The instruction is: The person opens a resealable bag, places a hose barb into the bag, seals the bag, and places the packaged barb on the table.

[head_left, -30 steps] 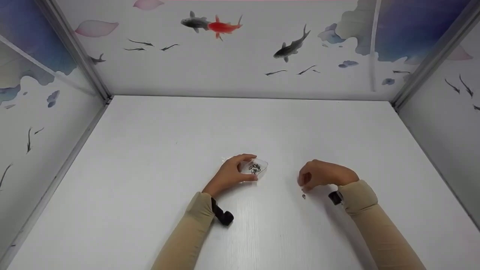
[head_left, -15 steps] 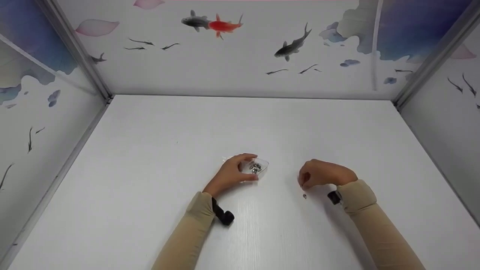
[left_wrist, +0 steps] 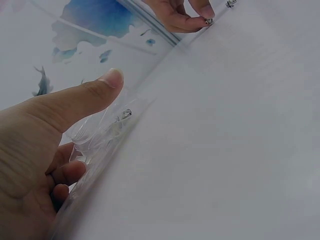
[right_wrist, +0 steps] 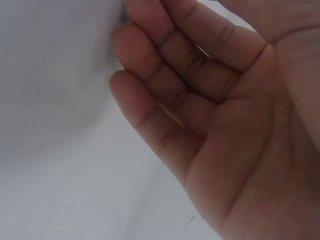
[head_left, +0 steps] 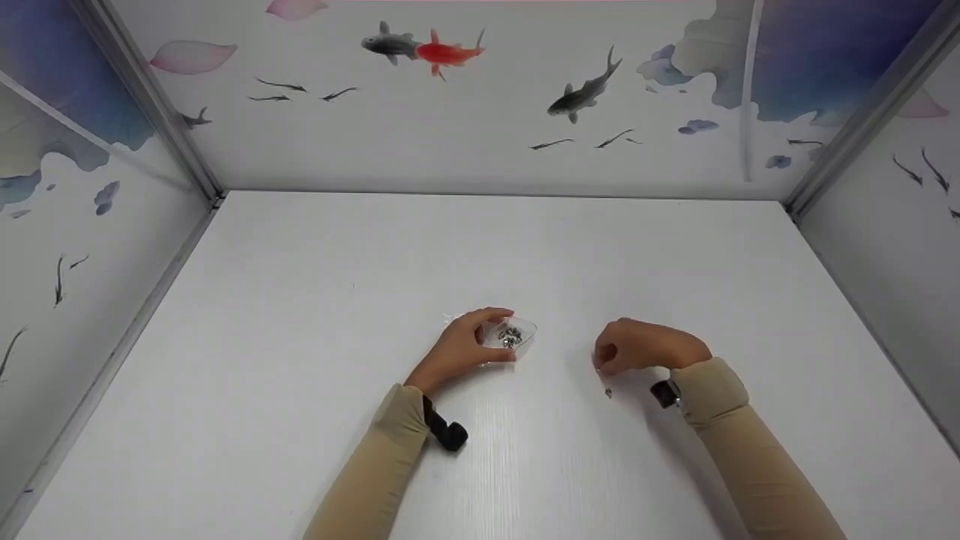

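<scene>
My left hand (head_left: 461, 341) grips a small clear plastic box (head_left: 529, 328) from its left side, thumb on the near edge and fingers on the far edge. Several small shiny metal pieces (head_left: 511, 336) lie in the box. To the right, my right hand (head_left: 641, 346) is bent down low over the table, its thumb and finger pinching one small shiny metal piece (left_wrist: 209, 21), seen in the left wrist view. Another such piece (head_left: 608, 392) lies on the table just below the right fingertips. In the right wrist view the curled fingers (right_wrist: 145, 105) show, with the pinched piece hidden.
Around both hands spreads the white tabletop (head_left: 337, 247). A bit of clear plastic (head_left: 450, 319) shows behind the left hand. Printed panels with fish (head_left: 581, 96) wall the table at the back and both sides. Black wrist cameras (head_left: 450, 435) sit at the sleeves.
My right hand has shifted slightly left with its fingertips low near the table. The left hand and the box stay where they were.
</scene>
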{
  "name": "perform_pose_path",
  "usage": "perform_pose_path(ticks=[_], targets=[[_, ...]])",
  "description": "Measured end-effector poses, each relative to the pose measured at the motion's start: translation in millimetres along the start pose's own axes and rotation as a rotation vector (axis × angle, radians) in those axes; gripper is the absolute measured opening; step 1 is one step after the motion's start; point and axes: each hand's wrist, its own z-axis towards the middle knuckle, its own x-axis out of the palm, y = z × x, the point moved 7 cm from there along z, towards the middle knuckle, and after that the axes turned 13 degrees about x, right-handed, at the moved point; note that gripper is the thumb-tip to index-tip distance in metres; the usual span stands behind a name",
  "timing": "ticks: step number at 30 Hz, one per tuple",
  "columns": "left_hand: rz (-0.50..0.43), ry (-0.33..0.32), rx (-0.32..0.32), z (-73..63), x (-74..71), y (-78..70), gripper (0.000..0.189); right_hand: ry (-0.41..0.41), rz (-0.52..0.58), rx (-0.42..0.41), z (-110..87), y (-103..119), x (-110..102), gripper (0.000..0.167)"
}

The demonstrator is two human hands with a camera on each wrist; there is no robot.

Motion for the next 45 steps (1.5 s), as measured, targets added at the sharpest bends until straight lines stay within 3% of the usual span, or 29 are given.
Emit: perform_pose_path(ticks=[9,36,45], targets=[[0.003,0.003,-0.012,-0.6,-0.1,-1.5,0.067,-0.036,0.012,-0.039,6.8,13.8,-8.0,0.008],[-0.018,0.007,0.010,-0.5,-0.6,-2.1,0.065,-0.190,0.122,-0.303,30.7,74.2,-28.7,0.011],[-0.004,0.002,0.033,1.0,-0.4,-4.2,0.066,-0.181,0.144,-0.296,42.0,80.3,-24.9,0.014]])
